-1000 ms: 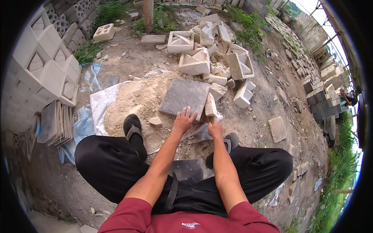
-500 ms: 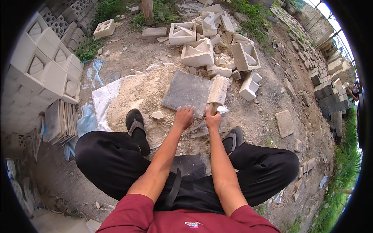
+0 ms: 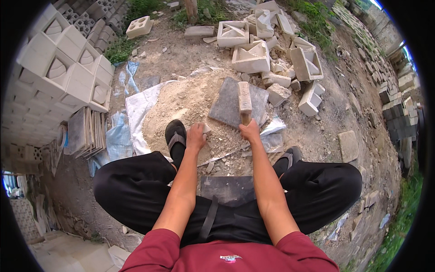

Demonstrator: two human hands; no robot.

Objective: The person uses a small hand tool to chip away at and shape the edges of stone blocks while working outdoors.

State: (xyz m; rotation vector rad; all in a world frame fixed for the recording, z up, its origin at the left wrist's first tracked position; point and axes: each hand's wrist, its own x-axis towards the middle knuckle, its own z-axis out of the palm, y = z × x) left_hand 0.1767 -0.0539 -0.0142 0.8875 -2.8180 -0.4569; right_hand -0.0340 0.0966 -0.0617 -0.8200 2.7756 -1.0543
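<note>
My left hand (image 3: 196, 136) is closed around a small pale chunk of block (image 3: 206, 128), whose edge shows past the fingers. It is low over the heap of pale crushed rubble (image 3: 176, 102), close to my left sandal. With my right hand (image 3: 250, 131) I grip the short handle of a mallet (image 3: 244, 98); its dusty, block-shaped head points away from me. That head hangs over a dark grey slab (image 3: 222, 102) lying at the heap's right side. Whether the head touches the slab I cannot tell.
Broken cream blocks (image 3: 250, 57) are piled beyond the slab. A white sack sheet (image 3: 138, 105) lies under the heap. Stacked patterned blocks (image 3: 68, 68) and leaning thin boards (image 3: 93, 129) stand at left. A dark board (image 3: 226, 188) lies between my legs; grey blocks (image 3: 398, 119) stand far right.
My left hand has left the slab's near edge, moved left and closed on the pale chunk. The mallet in my right hand has turned more upright in view. The whole view has shifted slightly.
</note>
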